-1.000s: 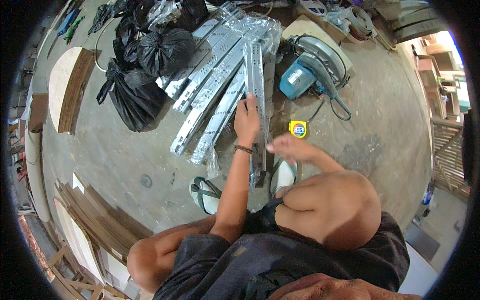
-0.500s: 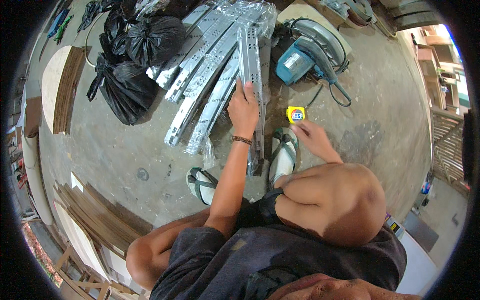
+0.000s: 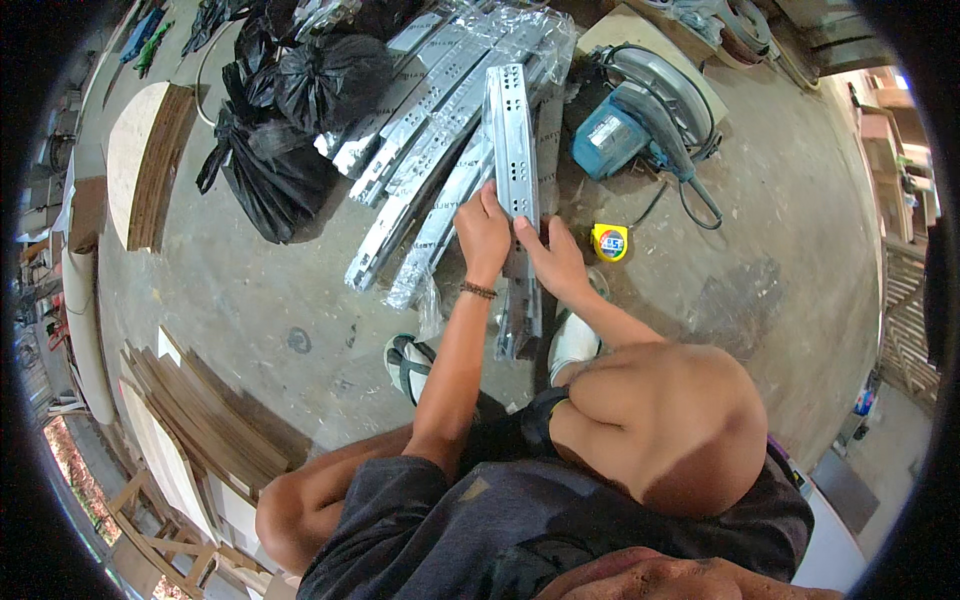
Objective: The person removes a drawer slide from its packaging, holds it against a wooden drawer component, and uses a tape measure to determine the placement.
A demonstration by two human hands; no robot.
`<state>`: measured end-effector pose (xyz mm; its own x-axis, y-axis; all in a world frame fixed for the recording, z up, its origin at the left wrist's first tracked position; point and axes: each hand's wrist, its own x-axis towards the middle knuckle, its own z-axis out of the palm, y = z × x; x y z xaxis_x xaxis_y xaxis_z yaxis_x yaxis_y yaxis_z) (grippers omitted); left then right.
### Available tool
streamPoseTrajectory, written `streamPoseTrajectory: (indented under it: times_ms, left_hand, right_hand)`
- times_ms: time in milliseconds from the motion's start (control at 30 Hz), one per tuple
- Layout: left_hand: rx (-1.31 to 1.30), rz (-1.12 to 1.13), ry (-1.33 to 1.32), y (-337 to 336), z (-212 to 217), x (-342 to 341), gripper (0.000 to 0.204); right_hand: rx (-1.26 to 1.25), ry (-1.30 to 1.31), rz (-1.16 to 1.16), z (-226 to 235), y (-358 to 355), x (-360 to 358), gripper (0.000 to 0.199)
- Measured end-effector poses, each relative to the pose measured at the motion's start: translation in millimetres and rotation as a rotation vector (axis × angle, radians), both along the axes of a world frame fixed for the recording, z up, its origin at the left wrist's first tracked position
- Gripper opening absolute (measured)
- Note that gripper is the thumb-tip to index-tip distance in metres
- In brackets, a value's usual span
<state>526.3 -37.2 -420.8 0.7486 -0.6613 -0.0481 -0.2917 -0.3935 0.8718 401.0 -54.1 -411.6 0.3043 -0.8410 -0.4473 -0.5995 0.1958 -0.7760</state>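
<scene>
Rail (image 3: 517, 145), one long, straight strip of silver metal pierced by dark round holes, is held between two bare hands above the grey concrete floor (image 3: 330, 330). On the rail's left edge the left hand (image 3: 483, 238) is curled and gripping, with one brown beaded bracelet (image 3: 478, 290) at its wrist. On its right edge the right hand (image 3: 556, 262) has its thumb against the metal; its other fingers are partly hidden, so I cannot tell how firmly they hold.

Left of the rail fan out at least four silver metal lengths in clear plastic wrap (image 3: 400, 232), too overlapped for an exact count. Farther left sit at least three knotted black plastic bags (image 3: 275, 190), and beyond them one stack of curved, pale-faced wooden boards (image 3: 140, 165).

Right of the rail lie one yellow tape measure with a round label (image 3: 611, 243) and, farther off, one blue circular saw with a grey guard (image 3: 610, 137).
</scene>
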Motion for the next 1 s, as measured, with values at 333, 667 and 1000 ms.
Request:
streamPoseTrajectory:
  times_ms: [333,667,1000]
  left_hand:
    - [0.217,-0.461,0.338,-0.6,34.3,8.4,0.028]
    - [-0.021,-0.641,0.502,24.4,47.2,-6.1,0.061]
    - [-0.150,-0.754,0.786,24.8,42.8,22.0,0.045]
  right_hand:
    - [-0.060,-0.235,-0.197,11.9,-20.5,-18.5,0.064]
    - [-0.044,-0.431,-0.204,39.9,-32.6,-33.1,0.056]
    - [0.401,-0.610,-0.166,19.5,-29.8,-54.5,0.072]
